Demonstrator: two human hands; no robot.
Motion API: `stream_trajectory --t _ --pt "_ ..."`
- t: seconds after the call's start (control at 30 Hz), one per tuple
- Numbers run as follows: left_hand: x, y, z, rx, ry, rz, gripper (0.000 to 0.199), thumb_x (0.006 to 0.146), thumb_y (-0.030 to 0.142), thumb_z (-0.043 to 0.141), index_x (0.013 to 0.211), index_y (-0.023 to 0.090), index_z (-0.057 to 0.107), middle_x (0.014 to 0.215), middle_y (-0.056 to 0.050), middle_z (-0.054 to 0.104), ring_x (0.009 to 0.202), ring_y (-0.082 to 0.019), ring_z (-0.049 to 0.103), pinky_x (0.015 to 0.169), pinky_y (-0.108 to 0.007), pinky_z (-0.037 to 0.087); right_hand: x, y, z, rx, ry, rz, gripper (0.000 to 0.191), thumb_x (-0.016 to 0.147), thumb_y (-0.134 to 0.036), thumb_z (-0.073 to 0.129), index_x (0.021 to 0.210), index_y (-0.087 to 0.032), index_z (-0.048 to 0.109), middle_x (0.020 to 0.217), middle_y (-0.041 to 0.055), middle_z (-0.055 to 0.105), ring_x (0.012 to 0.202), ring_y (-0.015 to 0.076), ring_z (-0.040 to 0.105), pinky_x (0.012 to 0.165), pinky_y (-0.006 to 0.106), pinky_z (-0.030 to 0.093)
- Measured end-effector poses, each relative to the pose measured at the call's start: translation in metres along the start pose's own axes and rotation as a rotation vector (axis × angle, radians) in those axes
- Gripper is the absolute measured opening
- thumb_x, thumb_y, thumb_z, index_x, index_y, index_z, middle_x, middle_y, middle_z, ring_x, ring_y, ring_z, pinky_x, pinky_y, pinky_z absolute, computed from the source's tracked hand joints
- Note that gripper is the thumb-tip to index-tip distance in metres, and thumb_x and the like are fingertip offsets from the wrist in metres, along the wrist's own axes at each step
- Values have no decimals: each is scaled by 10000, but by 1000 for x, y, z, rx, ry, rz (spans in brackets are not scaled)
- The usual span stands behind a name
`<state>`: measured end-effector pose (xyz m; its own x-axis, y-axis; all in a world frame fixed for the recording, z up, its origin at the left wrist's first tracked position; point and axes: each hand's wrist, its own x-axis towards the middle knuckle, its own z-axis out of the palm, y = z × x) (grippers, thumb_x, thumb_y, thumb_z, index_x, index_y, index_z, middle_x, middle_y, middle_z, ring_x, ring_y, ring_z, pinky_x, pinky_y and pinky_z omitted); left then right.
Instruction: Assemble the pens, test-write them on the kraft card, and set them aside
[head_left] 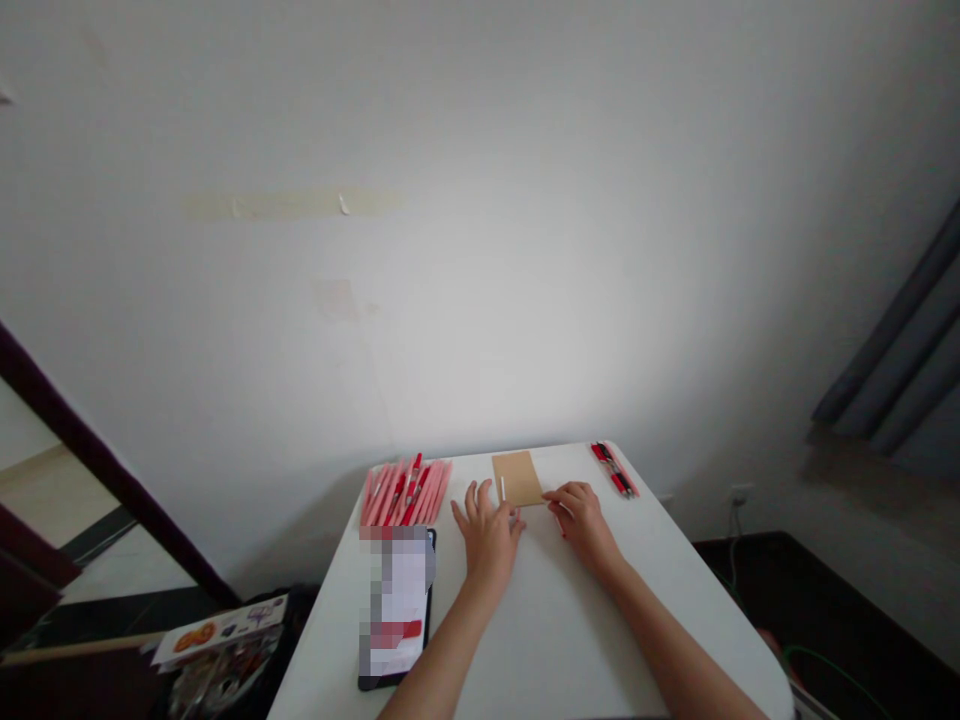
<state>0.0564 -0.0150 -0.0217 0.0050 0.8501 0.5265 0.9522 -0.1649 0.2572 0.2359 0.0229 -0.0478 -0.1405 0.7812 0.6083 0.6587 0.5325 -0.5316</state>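
A kraft-brown rectangular card lies flat near the table's far edge, with a thin white strip along its left side. My left hand is at the card's lower left corner, its fingers spread and the thumb close to the near edge. My right hand has thumb and fingers closed at the card's lower right corner. A small bit of red shows beneath that hand; what it belongs to is hidden.
Left on the white table lies a pile of pink and red pens, with a phone in front of it. A few red and black pens lie at the far right corner. A wall stands behind the table.
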Motion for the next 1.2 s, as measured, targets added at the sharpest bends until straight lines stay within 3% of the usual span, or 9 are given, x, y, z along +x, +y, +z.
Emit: stream_trajectory --t 0.17,0.47,0.67,1.2 --pt "2 0 -2 -27 27 -12 80 786 270 638 772 247 714 1322 -59 506 1330 -332 337 1081 -669 232 0 -2 -3 4 20 25 240 889 -201 502 949 -250 729 857 84 658 927 244 529 834 386 436" --pt "-3 0 -3 -178 76 -26 136 816 235 595 851 267 723 1297 -70 524 1306 -296 375 1079 -643 269 -1 -6 -6 46 -4 9 224 886 -212 516 941 -247 731 857 87 661 925 240 516 838 398 438" --pt "-7 0 -3 -238 58 -19 138 827 254 583 840 272 720 1285 -55 526 1318 -289 355 1101 -633 226 -2 -5 1 43 -61 -41 183 859 -220 571 900 -269 742 851 73 668 922 230 522 828 388 444" --pt "-9 0 -6 -230 56 59 131 822 265 595 822 291 723 1256 -50 522 1284 -275 389 1105 -632 222 -1 -7 0 -1 -89 -51 160 844 -259 610 920 -285 748 848 67 691 938 236 532 842 394 438"
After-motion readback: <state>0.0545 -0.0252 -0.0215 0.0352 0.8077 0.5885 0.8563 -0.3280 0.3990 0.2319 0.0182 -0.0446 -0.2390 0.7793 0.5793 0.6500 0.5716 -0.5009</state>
